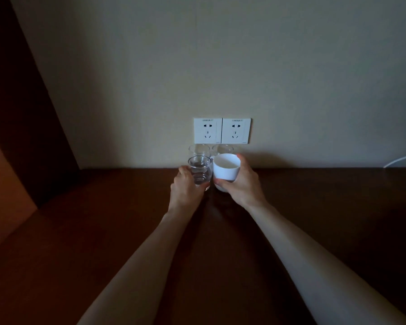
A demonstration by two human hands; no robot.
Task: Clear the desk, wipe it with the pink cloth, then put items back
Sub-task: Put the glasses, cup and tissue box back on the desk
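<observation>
My left hand [185, 186] grips a clear drinking glass [200, 171] from its left side, near the back of the dark wooden desk [103, 231]. My right hand [242, 184] grips a white ceramic cup [226, 168] right beside it, fingers curled round its far and near sides. Behind them, against the wall, stand two more clear glasses, one on the left [198, 150] and one on the right [222, 148], partly hidden by the held ones. No pink cloth is in view.
Two white wall sockets [222, 130] sit just above the glasses. A white cable [401, 159] runs along the desk's back edge at the far right. A dark wooden panel [21, 113] borders the desk on the left.
</observation>
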